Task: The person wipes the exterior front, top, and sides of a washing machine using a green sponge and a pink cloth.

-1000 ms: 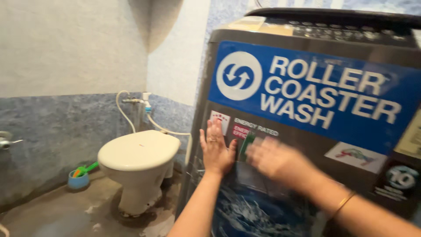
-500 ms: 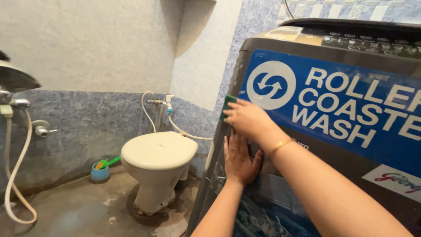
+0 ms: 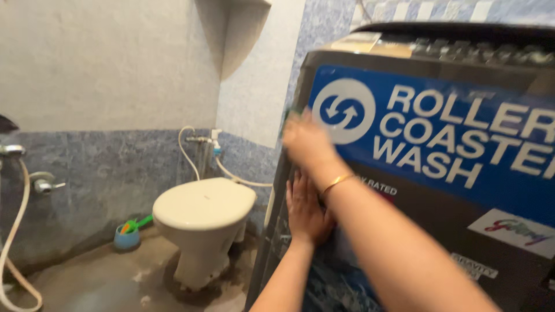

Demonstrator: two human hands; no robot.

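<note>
A dark grey top-loading washing machine (image 3: 439, 242) with a large blue label on its front fills the right side. My left hand (image 3: 305, 211) lies flat, fingers spread, against the machine's front panel near its left edge. My right hand (image 3: 306, 138), with a gold bangle on the wrist, presses a green scrub pad (image 3: 287, 115) against the upper left edge of the front, beside the blue label. Most of the pad is hidden under my fingers.
A cream toilet (image 3: 202, 222) with its lid down stands left of the machine. A white hose and tap (image 3: 202, 141) run along the tiled wall behind it. A small blue holder with a green brush (image 3: 128, 231) sits on the wet floor. Shower fittings (image 3: 34, 179) are at far left.
My right hand has swept up and left across the machine's front, from the lower stickers to the upper left edge. My left hand has stayed flat on the panel.
</note>
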